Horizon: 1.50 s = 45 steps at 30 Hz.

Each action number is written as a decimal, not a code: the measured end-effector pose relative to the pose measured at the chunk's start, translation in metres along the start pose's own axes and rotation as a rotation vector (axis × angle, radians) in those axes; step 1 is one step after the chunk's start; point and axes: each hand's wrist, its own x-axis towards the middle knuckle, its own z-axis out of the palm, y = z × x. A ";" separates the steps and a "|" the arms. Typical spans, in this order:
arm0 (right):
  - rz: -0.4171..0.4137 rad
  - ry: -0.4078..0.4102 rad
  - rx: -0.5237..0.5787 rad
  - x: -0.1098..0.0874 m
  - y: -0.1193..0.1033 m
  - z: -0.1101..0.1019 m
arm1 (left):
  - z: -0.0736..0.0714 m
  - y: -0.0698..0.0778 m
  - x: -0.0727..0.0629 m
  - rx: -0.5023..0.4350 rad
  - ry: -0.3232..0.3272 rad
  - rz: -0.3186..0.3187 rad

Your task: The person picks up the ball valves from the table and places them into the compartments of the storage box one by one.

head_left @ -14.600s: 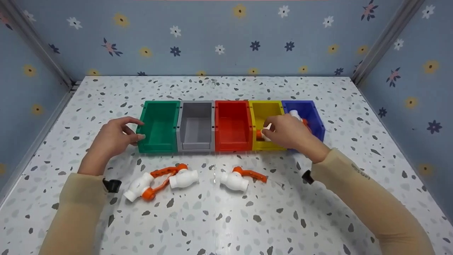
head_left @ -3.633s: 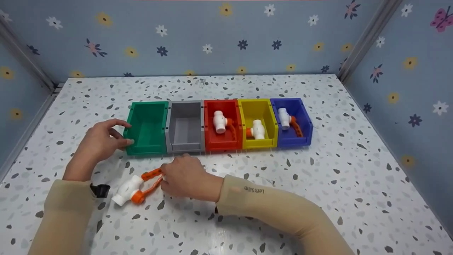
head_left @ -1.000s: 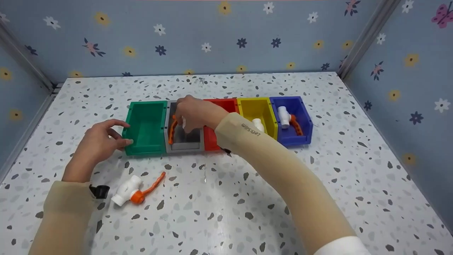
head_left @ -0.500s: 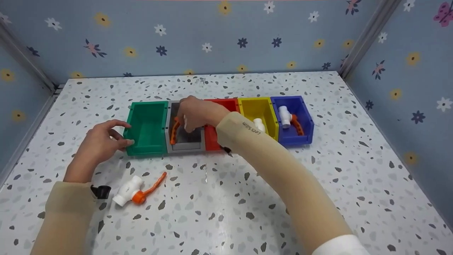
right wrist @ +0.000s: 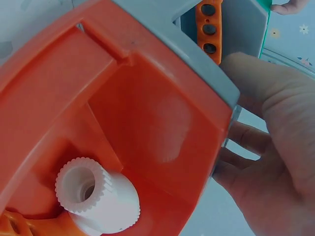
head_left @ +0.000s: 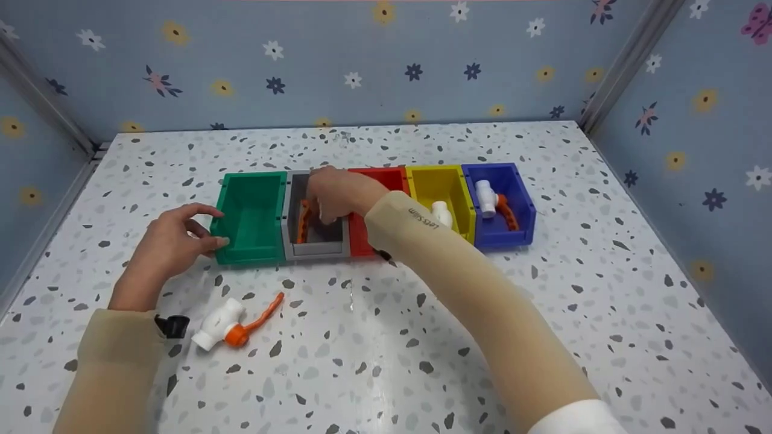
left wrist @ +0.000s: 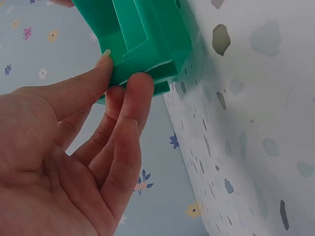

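My left hand [head_left: 181, 238] pinches the left side edge of the green bin [left wrist: 147, 37], thumb on the rim and fingers under it. My right hand [head_left: 341, 193] reaches down into the grey bin [head_left: 319, 248], gripping a ball valve whose orange lever [head_left: 303, 223] shows beside the fingertips. The white valve body is hidden behind the hand. From the right wrist view, the thumb hooks over the grey wall near the orange lever [right wrist: 209, 32]. Another white ball valve [head_left: 220, 324] with an orange lever lies on the table in front of the green bin.
The red bin [head_left: 362, 241] holds a white ball valve [right wrist: 106, 201], hidden by my arm in the head view. One valve [head_left: 442, 214] sits in the yellow bin [head_left: 443, 175], another [head_left: 485, 199] in the blue bin [head_left: 503, 240]. Patterned panels [head_left: 338, 48] enclose the speckled table [head_left: 362, 374].
Earlier valves went into the yellow and red bins. The right hand then carried one from the table into the grey bin; its lever has since shifted slightly right. The left hand stays put.
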 end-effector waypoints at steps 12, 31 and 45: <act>-0.010 0.021 -0.126 0.003 -0.004 0.012 | 0.000 0.000 0.000 0.003 0.001 -0.002; 0.033 0.006 0.035 -0.005 -0.004 0.000 | 0.001 0.003 -0.001 0.004 0.004 -0.006; -0.144 0.171 0.166 -0.037 0.008 -0.001 | 0.002 0.003 0.001 0.003 -0.006 -0.011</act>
